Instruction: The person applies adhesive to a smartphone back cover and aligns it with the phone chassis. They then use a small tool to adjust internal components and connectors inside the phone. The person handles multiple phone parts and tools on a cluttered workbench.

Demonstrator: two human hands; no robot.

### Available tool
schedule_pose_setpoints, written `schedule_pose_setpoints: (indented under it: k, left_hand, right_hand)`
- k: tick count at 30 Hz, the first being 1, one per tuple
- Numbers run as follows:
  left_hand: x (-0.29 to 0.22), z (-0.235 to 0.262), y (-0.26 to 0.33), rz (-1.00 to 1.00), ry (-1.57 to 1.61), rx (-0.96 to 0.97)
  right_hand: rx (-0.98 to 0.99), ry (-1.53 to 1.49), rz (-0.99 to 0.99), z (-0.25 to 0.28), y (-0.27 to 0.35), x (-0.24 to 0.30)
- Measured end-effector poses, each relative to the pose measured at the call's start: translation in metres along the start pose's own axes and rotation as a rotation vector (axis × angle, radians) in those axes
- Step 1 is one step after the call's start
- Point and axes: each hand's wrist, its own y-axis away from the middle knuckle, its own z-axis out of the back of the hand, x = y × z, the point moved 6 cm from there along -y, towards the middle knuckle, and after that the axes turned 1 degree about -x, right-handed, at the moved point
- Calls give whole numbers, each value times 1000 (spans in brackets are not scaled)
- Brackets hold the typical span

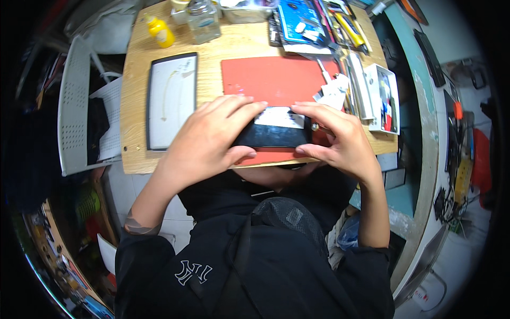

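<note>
A flat black phone-shaped device point(278, 135) lies sideways over the red mat point(276, 80), close to the table's near edge. On its far half is a pale, white patch; whether that is a label or a reflection I cannot tell. My left hand point(212, 130) grips its left end, thumb at the near edge and fingers at the far edge. At the right end, my right hand point(337, 135) holds it the same way, thumb and forefinger on opposite edges. The palms hide both ends of the device.
Left on the wooden table point(135, 106) is a black-framed white tray point(178, 106). Behind stand a yellow bottle point(161, 33) and a glass jar point(203, 24). At the right are a white box of small tools point(383, 101) and crumpled white paper point(336, 90); a blue package point(300, 21) lies farther back.
</note>
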Motion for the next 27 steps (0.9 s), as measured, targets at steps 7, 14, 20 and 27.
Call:
schedule_pose_setpoints:
  k: [7, 14, 20, 27]
  left_hand:
    - [9, 18, -17, -5, 150, 32]
    - [33, 23, -41, 95, 252, 40]
    - [50, 19, -46, 98, 318, 80]
    - [55, 15, -43, 59, 416, 8]
  right_hand:
    - [-41, -225, -114, 14, -6, -27]
    - [-433, 17, -155, 15, -11, -48]
    - [-590, 202, -166, 24, 2, -38]
    - [-619, 448, -280, 30, 15, -49]
